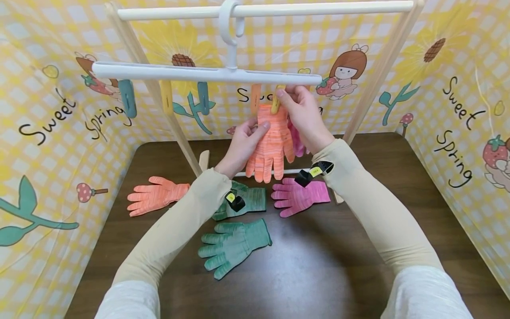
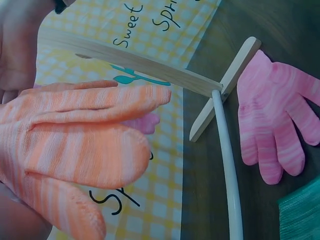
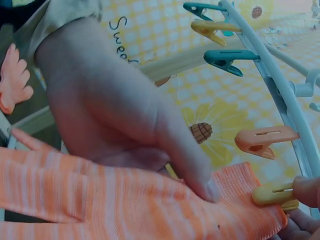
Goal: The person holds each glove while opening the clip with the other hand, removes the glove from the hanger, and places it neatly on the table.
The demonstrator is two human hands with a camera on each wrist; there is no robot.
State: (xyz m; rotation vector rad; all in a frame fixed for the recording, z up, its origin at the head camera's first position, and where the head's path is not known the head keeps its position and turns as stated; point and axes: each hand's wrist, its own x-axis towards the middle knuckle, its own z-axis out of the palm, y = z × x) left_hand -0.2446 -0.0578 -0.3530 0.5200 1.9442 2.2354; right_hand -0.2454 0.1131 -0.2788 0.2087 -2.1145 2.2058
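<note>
An orange striped knit glove point(image 1: 271, 146) hangs fingers down below the white hanger point(image 1: 191, 72). My left hand point(image 1: 245, 144) pinches it near the cuff, thumb in front, as the right wrist view also shows. My right hand point(image 1: 307, 115) pinches a yellow clothespin point(image 3: 270, 195) by the end nearest the hanger. The clothespin's other end lies over the edge of the glove's cuff. Just left of it hangs an orange clothespin point(image 3: 262, 137) with nothing in it. Partly hidden behind the orange glove and my right hand is a pink glove point(image 1: 296, 137).
Teal clothespins point(image 1: 127, 98) and another yellow clothespin point(image 1: 166, 97) hang along the hanger's left half. A wooden-sided rack with a white top bar point(image 1: 318, 8) carries the hanger. On the brown table point(image 1: 303, 274) lie an orange glove point(image 1: 157, 195), two green gloves point(image 1: 235, 243) and a pink glove point(image 1: 300, 196).
</note>
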